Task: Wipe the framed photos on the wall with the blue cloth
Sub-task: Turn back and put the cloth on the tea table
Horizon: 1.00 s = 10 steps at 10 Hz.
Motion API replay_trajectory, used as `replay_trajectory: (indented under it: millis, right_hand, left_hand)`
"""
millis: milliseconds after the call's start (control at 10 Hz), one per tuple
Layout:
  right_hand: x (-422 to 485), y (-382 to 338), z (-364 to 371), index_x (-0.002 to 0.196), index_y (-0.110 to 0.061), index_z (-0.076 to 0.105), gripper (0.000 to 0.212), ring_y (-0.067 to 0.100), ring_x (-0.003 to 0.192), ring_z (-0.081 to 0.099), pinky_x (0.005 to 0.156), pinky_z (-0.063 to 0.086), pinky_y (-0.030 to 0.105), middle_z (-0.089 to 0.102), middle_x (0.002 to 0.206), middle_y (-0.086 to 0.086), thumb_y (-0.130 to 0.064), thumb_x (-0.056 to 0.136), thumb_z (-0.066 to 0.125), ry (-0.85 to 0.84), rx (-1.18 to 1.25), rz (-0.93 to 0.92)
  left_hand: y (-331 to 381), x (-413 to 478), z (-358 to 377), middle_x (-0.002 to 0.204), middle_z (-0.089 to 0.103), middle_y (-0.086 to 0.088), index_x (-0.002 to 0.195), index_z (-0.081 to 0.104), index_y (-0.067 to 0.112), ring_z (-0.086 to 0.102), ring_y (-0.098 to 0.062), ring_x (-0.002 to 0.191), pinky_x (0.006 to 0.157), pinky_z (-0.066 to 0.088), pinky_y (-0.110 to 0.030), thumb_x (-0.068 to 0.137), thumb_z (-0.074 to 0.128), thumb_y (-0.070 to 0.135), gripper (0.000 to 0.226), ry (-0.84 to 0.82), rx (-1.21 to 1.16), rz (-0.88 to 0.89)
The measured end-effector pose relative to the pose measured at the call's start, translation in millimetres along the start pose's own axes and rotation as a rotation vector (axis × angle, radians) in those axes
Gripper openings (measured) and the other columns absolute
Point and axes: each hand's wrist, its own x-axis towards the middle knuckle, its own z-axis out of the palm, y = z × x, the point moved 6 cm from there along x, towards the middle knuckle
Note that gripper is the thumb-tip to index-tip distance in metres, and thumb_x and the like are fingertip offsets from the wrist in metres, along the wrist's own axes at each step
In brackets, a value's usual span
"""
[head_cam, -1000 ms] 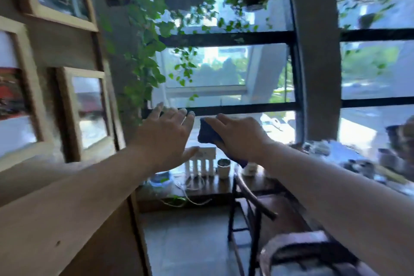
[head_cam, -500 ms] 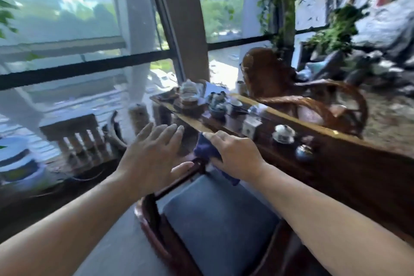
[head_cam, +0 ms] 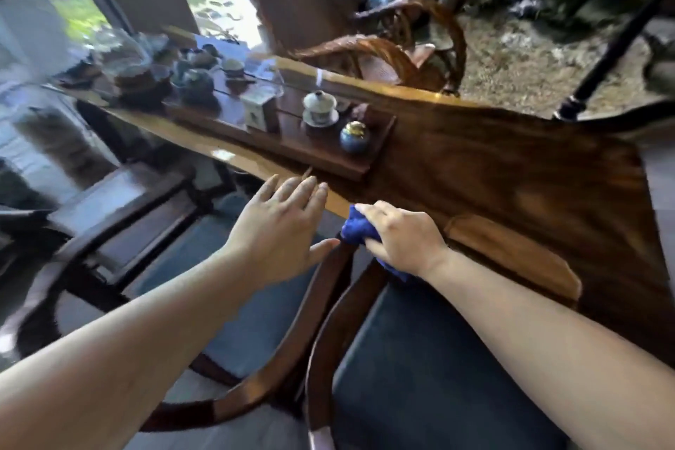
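My right hand is closed around the bunched blue cloth, held just above the near edge of a long wooden table. My left hand hovers beside it with fingers spread and nothing in it, a little left of the cloth. No framed photos or wall are in view.
A tea tray on the table carries a lidded white cup, a small blue jar, teapots and a small box. Two dark wooden chairs with blue cushions stand below my arms. A carved wooden chair sits beyond the table.
The view has swung right and down, from the wall with framed photos past the window to the table. Both hands kept their pose, the right still holding the cloth.
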Motion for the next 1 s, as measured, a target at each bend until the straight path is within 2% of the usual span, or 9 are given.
replay_trajectory:
  millis: [100, 200, 500, 600, 700, 800, 900, 1000]
  right_hand:
    - [-24, 44, 14, 0.129, -0.021, 0.052, 0.054, 0.028, 0.083, 0.066, 0.056, 0.049, 0.035, 0.064, 0.106, 0.0, -0.033, 0.078, 0.063, -0.008, 0.001, 0.089]
    - [-48, 85, 24, 0.128, -0.022, 0.052, 0.053, 0.028, 0.081, 0.066, 0.054, 0.05, 0.036, 0.065, 0.105, 0.0, -0.032, 0.077, 0.064, -0.017, -0.015, 0.166]
    - [-100, 206, 46, 0.13, -0.017, 0.053, 0.054, 0.034, 0.086, 0.063, 0.057, 0.045, 0.036, 0.063, 0.109, 0.008, -0.026, 0.078, 0.067, -0.02, -0.24, 0.313]
    - [-114, 236, 61, 0.133, -0.017, 0.049, 0.055, 0.032, 0.088, 0.059, 0.057, 0.044, 0.037, 0.06, 0.109, 0.009, -0.025, 0.081, 0.065, -0.078, -0.304, 0.353]
    - [-127, 246, 88, 0.137, -0.016, 0.043, 0.053, 0.032, 0.098, 0.056, 0.07, 0.047, 0.043, 0.059, 0.116, 0.009, -0.036, 0.089, 0.054, -0.121, -0.275, 0.386]
    - [-139, 244, 112, 0.145, -0.018, 0.027, 0.064, 0.03, 0.124, 0.043, 0.098, 0.037, 0.05, 0.047, 0.14, 0.01, -0.057, 0.093, 0.024, -0.186, -0.192, 0.484]
    - [-141, 250, 119, 0.148, -0.026, 0.006, 0.081, 0.032, 0.141, 0.017, 0.111, 0.011, 0.058, 0.021, 0.156, 0.013, -0.075, 0.084, 0.008, -0.291, -0.151, 0.57]
    - [-128, 238, 106, 0.147, -0.03, -0.006, 0.092, 0.035, 0.144, 0.001, 0.111, 0.003, 0.061, 0.003, 0.158, 0.015, -0.085, 0.076, 0.009, -0.336, -0.159, 0.549]
  left_hand:
    - [36, 28, 29, 0.144, 0.046, -0.015, 0.14, 0.037, 0.005, 0.04, -0.031, 0.133, 0.112, 0.026, -0.048, 0.082, 0.046, 0.064, 0.083, -0.024, -0.027, 0.067]
    - [72, 52, 58, 0.146, 0.043, -0.014, 0.142, 0.034, 0.007, 0.038, -0.03, 0.134, 0.113, 0.024, -0.047, 0.083, 0.044, 0.064, 0.083, -0.048, -0.044, 0.132]
    - [157, 97, 133, 0.147, 0.041, -0.013, 0.142, 0.031, 0.007, 0.036, -0.03, 0.134, 0.114, 0.024, -0.048, 0.084, 0.042, 0.064, 0.082, -0.133, -0.119, 0.239]
    - [167, 102, 151, 0.149, 0.039, -0.012, 0.144, 0.028, 0.008, 0.033, -0.029, 0.136, 0.115, 0.022, -0.048, 0.085, 0.039, 0.066, 0.083, -0.16, -0.123, 0.262]
    - [170, 105, 165, 0.15, 0.037, -0.012, 0.145, 0.024, 0.009, 0.031, -0.028, 0.137, 0.115, 0.022, -0.048, 0.085, 0.036, 0.067, 0.084, -0.19, -0.117, 0.27]
    - [166, 105, 170, 0.15, 0.036, -0.012, 0.145, 0.024, 0.009, 0.03, -0.028, 0.138, 0.115, 0.021, -0.047, 0.086, 0.034, 0.067, 0.084, -0.201, -0.101, 0.269]
    - [157, 103, 169, 0.151, 0.035, -0.012, 0.146, 0.023, 0.01, 0.028, -0.028, 0.139, 0.116, 0.02, -0.048, 0.086, 0.033, 0.067, 0.084, -0.208, -0.1, 0.257]
    - [140, 100, 160, 0.152, 0.033, -0.013, 0.147, 0.021, 0.01, 0.025, -0.029, 0.14, 0.116, 0.019, -0.048, 0.086, 0.031, 0.068, 0.084, -0.213, -0.072, 0.214]
